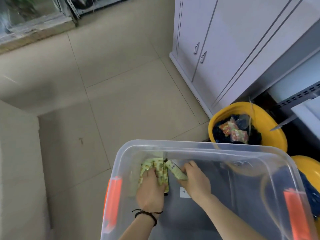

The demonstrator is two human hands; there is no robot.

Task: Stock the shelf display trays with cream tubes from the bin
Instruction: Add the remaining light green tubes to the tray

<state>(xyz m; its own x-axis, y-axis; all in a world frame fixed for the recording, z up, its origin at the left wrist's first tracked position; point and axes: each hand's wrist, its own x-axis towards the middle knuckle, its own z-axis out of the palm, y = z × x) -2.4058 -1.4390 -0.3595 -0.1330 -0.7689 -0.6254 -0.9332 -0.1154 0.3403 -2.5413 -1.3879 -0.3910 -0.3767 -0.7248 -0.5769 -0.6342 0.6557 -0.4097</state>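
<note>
A clear plastic bin [204, 146] with orange latches sits on the floor below me. Both my hands reach into its far left corner. My left hand [150, 189] grips a bunch of pale green patterned cream tubes [160, 166] lying on the bin floor. My right hand [195, 181] holds a single cream tube [174, 171] with a dark cap, tilted toward the left bunch. The lower ends of the tubes are hidden under my fingers. No shelf display tray is in view.
A yellow bucket [223, 111] with dark cloth and colourful packets stands just beyond the bin on the right, a second yellow one [306, 161] beside it. A white cabinet [233, 49] stands at the upper right, with metal shelving at the far right. Tiled floor lies to the left.
</note>
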